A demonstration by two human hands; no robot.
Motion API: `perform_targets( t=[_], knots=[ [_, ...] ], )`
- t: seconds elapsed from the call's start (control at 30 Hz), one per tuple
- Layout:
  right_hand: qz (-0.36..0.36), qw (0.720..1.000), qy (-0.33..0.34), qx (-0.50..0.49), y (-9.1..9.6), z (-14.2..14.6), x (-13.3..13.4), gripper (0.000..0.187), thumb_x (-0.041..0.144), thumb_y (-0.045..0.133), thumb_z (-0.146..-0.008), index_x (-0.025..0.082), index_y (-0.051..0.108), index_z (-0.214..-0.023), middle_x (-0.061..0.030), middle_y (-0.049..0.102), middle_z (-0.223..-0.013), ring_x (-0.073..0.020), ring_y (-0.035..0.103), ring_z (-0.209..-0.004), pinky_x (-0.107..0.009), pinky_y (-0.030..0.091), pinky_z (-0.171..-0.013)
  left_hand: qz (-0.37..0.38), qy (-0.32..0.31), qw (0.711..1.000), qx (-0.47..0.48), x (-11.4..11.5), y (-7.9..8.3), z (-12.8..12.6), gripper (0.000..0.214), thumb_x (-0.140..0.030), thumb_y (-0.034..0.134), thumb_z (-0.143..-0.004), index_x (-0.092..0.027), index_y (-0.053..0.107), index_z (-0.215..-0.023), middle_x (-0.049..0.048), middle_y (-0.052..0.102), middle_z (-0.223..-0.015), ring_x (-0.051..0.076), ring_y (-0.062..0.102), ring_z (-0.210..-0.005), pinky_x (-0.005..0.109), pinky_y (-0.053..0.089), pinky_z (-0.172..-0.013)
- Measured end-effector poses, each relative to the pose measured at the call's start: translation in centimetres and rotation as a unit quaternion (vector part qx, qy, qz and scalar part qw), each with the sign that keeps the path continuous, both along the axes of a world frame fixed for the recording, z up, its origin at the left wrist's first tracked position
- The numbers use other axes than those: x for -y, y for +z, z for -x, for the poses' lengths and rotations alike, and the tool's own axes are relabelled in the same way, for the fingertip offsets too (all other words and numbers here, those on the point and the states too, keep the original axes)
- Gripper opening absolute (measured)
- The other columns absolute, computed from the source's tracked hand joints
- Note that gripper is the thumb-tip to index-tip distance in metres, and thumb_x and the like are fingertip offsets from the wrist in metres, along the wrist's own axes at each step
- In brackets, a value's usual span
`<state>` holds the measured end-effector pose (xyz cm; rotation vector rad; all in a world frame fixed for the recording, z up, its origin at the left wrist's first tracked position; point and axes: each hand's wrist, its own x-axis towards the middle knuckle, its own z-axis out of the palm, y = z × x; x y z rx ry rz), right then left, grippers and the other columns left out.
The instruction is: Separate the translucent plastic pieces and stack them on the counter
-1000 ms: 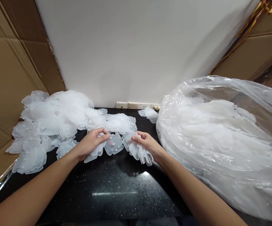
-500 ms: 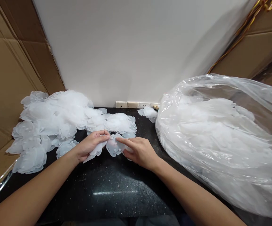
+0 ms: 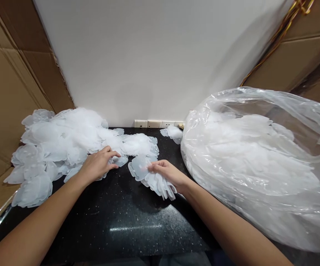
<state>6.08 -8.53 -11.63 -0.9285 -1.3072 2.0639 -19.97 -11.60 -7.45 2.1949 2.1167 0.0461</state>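
Note:
My right hand (image 3: 168, 173) grips a fanned stack of thin, translucent white plastic sheets (image 3: 160, 184) with wavy edges and small round bumps, thumb on top. One sheet of that stack sticks out to the left, over the black counter. My left hand (image 3: 100, 162) is at the front edge of the heap of loose plastic sheets (image 3: 74, 129), its thumb and fingers apart. A few sheets lie under and beside its fingertips; the palm side is hidden.
A large clear plastic bag (image 3: 248, 166) full of similar sheets stands on the right of the black counter (image 3: 126, 221). Wall sockets (image 3: 154, 124) run along the back. Cardboard (image 3: 7, 74) borders the left side. A few sheets (image 3: 173, 133) lie near the bag.
My left hand has moved left and up to the heap, away from the sheets between my hands. My right hand has shifted slightly right and now shows a fanned stack.

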Motion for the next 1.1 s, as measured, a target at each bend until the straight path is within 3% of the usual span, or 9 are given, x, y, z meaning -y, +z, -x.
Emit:
perform_targets(
  t=[0.23, 0.4, 0.53, 0.7, 0.8, 0.97, 1.1],
  knots=[
    [-0.015, 0.999, 0.034, -0.02, -0.1, -0.3, -0.2, 0.021, 0.029, 0.071, -0.063, 0.012, 0.073, -0.075, 0.0008, 0.064, -0.059, -0.0066, 0.048, -0.045, -0.018, 0.033, -0.043, 0.065, -0.058, 0.995, -0.04, 0.3, 0.4, -0.2, 0.029, -0.039, 0.057, -0.086, -0.028, 0.074, -0.107, 0.0051, 0.067, -0.111, 0.022, 0.065, -0.079, 0.03, 0.037, -0.06],
    [-0.02, 0.998, 0.049, -0.031, 0.2, -0.4, -0.1, 0.019, 0.029, 0.07, -0.062, 0.013, 0.073, -0.071, 0.0015, 0.062, -0.057, -0.0066, 0.046, -0.046, -0.018, 0.03, -0.042, 0.023, -0.062, 0.998, -0.012, 0.4, 0.2, -0.3, 0.021, -0.034, 0.054, -0.083, -0.024, 0.072, -0.081, 0.0048, 0.071, -0.097, 0.02, 0.063, -0.072, 0.029, 0.033, -0.058],
    [-0.017, 0.999, 0.04, -0.015, 0.3, -0.4, 0.0, 0.019, 0.03, 0.069, -0.061, 0.013, 0.073, -0.071, 0.0021, 0.06, -0.056, -0.0066, 0.044, -0.045, -0.018, 0.029, -0.043, -0.005, -0.047, 0.999, 0.004, 0.8, 0.5, -0.9, 0.017, -0.027, 0.051, -0.082, -0.024, 0.067, -0.077, 0.0039, 0.07, -0.091, 0.021, 0.061, -0.071, 0.029, 0.028, -0.056],
    [-0.021, 0.999, 0.041, -0.003, 0.3, -0.4, -0.2, 0.019, 0.029, 0.068, -0.061, 0.013, 0.072, -0.07, 0.0023, 0.058, -0.054, -0.0066, 0.043, -0.045, -0.018, 0.028, -0.044, -0.031, 0.034, 0.994, 0.096, 1.0, 0.9, -1.4, 0.014, -0.032, 0.052, -0.083, -0.025, 0.064, -0.082, 0.0003, 0.062, -0.064, 0.021, 0.056, -0.06, 0.027, 0.03, -0.057],
    [-0.024, 0.999, 0.047, 0.001, 0.3, -0.6, -0.3, 0.018, 0.03, 0.068, -0.061, 0.013, 0.07, -0.067, 0.0025, 0.058, -0.053, -0.0063, 0.042, -0.044, -0.018, 0.028, -0.044, -0.008, 0.036, 0.99, 0.136, 1.1, 0.7, -1.6, 0.015, -0.035, 0.053, -0.082, -0.025, 0.063, -0.08, -0.0033, 0.053, -0.052, 0.018, 0.047, -0.049, 0.027, 0.027, -0.055],
    [-0.03, 0.998, 0.048, 0.009, 0.1, -0.8, -0.4, 0.017, 0.029, 0.069, -0.062, 0.014, 0.069, -0.068, 0.0028, 0.058, -0.054, -0.0066, 0.044, -0.045, -0.018, 0.031, -0.045, 0.027, -0.014, 0.969, 0.245, 1.3, 0.3, -2.1, 0.02, -0.04, 0.057, -0.079, -0.022, 0.064, -0.077, 0.0004, 0.065, -0.07, 0.018, 0.053, -0.062, 0.027, 0.033, -0.061],
    [-0.029, 0.999, 0.041, 0.002, 0.0, -0.7, -0.6, 0.02, 0.032, 0.07, -0.064, 0.014, 0.069, -0.072, 0.002, 0.061, -0.058, -0.0078, 0.048, -0.047, -0.019, 0.035, -0.047, 0.082, -0.007, 0.918, 0.389, 1.4, 0.6, -2.4, 0.025, -0.046, 0.058, -0.081, -0.021, 0.062, -0.08, 0.0032, 0.069, -0.082, 0.02, 0.058, -0.075, 0.029, 0.04, -0.069]
  ],
)
